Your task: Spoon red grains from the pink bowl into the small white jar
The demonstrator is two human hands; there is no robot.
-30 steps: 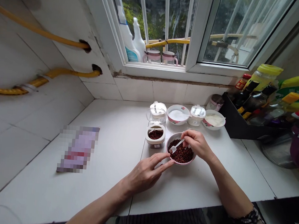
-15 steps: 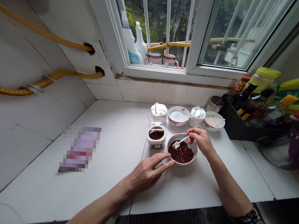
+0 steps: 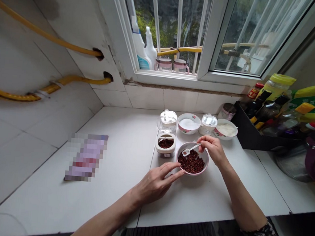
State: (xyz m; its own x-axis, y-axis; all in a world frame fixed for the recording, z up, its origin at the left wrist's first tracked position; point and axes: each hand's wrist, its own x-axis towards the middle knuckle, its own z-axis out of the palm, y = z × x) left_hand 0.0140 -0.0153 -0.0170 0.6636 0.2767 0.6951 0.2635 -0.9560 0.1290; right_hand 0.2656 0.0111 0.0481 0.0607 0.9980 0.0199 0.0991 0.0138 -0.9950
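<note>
Between thumb and fingers of my right hand [image 3: 211,148] is a small white spoon [image 3: 194,148], its scoop over the bowl with a few dark bits in it. Reddish-brown grains that look like Sichuan peppercorns [image 3: 193,164] lie in the white bowl with a pink edge [image 3: 205,169]. My left hand [image 3: 159,181] is open, fingers stretched, with the fingertips at the bowl's near left rim. Just left of the bowl stands a seasoning jar [image 3: 165,152] with its lid up, holding the same dark grains.
Behind are a clear-lidded jar [image 3: 208,124], a bowl of white granules [image 3: 189,124] and a bowl of off-white powder [image 3: 225,130]. A black box of bottles [image 3: 250,134] stands at right. A blurred purple packet [image 3: 87,158] lies at left.
The spoon's scoop has tipped slightly and now shows a few grains in it. My left hand keeps its place at the bowl's rim. The whole view has shifted a little.
</note>
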